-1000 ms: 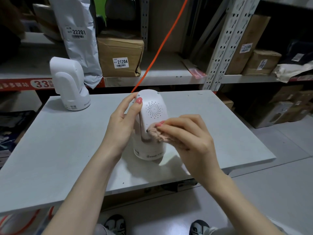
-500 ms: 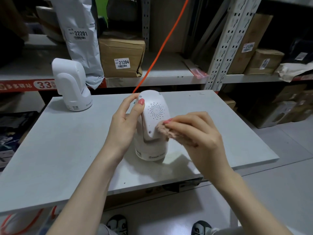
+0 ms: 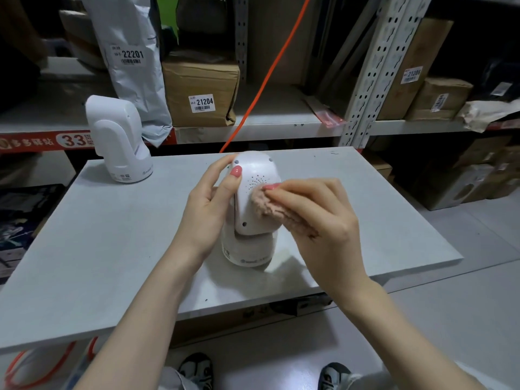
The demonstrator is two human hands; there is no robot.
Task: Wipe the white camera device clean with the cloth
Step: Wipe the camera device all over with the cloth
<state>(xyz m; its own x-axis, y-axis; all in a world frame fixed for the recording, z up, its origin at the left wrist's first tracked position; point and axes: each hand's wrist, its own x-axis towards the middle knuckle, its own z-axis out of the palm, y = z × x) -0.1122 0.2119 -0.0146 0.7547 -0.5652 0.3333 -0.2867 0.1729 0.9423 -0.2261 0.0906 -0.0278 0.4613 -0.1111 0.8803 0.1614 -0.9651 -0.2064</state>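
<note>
camera device in left hand, speaker holes half hidden under right hand's pinched cloth

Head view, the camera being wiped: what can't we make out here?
- Lens side of the white camera: faces away, only its back shows.
- Speaker grille: partly covered by the pink cloth and the right hand.
- Camera's left flank: behind the left hand.
- Base print: too small to read.
- Cloth's full extent: bunched under the right hand's fingers.
- Dirt or wiped areas: not discernible.
</note>
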